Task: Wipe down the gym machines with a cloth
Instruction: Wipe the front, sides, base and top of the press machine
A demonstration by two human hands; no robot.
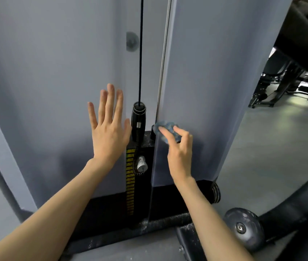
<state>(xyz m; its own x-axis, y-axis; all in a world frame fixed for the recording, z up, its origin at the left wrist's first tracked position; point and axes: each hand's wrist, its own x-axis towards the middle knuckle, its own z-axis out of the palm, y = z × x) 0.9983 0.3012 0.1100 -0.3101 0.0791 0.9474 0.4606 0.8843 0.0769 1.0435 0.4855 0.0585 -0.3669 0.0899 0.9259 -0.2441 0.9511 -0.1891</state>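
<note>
Left hand [109, 136] fingers [110, 98] straight, spread, by grey panel [46, 72]; right hand [179, 153] fingers pinch cloth [166, 127] at tips.

No text legible — weight-stack labels [130, 178] (yellow) too blurred.

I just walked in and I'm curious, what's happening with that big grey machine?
A person is wiping a gym weight machine. The right hand pinches a bunched blue cloth against the edge of the right grey panel, by the top of the black weight stack. The left hand is open, fingers spread, at the left grey panel; whether it touches is unclear.
</note>
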